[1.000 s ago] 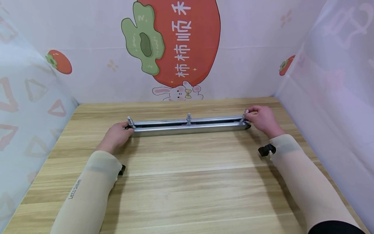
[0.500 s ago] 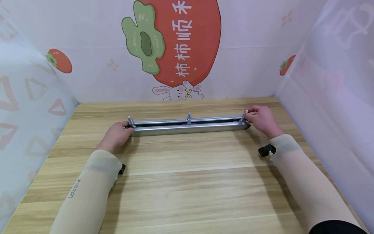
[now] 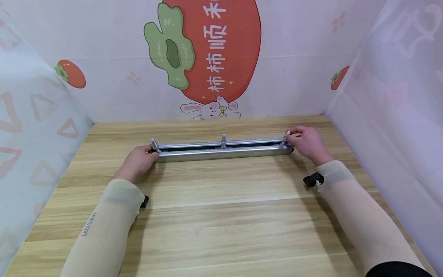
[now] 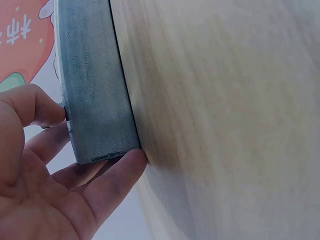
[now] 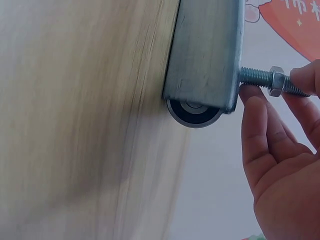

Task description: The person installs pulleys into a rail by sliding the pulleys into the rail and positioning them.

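Observation:
A long metal channel rail point(image 3: 221, 154) lies across the far part of the wooden table, its slot facing up. Threaded bolts stand up from the slot: a left bolt point(image 3: 154, 144), a middle bolt point(image 3: 223, 141) and a right bolt point(image 5: 254, 76) carrying a hex nut point(image 5: 276, 81). My left hand point(image 3: 139, 161) holds the rail's left end, with fingertips against its end face in the left wrist view. With thumb and fingers my right hand point(image 3: 308, 145) pinches the right bolt. A round roller wheel point(image 5: 194, 120) sticks partly out of the rail's right end.
The wooden table point(image 3: 214, 223) stretches from the rail toward me. A printed cloth backdrop point(image 3: 287, 84) rises behind its far edge, and cloth walls stand at both sides. A black wrist mount point(image 3: 314, 179) sits on the right sleeve.
My right hand has shifted slightly left along the rail, taking the right bolt with it. The wheel end sticks out less at the right. My left hand and the rail stay in place.

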`<state>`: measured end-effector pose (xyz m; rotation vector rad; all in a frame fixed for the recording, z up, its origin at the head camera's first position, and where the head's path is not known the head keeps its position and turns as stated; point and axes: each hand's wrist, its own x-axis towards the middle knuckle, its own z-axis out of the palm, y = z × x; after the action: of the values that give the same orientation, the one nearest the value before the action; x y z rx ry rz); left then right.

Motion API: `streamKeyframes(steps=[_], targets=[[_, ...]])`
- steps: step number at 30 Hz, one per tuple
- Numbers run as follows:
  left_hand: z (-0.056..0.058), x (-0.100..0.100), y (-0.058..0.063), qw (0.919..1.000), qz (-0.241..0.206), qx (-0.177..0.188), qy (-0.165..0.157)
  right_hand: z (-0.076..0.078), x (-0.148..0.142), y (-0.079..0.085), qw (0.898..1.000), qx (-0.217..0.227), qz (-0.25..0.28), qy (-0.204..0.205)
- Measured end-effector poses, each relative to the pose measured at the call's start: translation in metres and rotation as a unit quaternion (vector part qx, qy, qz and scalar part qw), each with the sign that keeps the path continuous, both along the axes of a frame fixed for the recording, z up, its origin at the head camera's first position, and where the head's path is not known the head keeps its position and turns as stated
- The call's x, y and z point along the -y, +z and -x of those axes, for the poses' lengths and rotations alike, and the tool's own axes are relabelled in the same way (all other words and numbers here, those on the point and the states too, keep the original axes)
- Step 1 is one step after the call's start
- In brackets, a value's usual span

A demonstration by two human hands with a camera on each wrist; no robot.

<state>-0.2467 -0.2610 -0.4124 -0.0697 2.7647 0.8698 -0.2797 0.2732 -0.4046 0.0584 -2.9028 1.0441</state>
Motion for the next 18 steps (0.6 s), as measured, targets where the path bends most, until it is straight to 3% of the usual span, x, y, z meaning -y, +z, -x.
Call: streamKeyframes(steps=[18], targets=[[0.002,0.001,-0.004,1.0000,0.003,-0.003,0.005,0.003,0.012,-0.004,1.000,-0.017,0.017,0.004]])
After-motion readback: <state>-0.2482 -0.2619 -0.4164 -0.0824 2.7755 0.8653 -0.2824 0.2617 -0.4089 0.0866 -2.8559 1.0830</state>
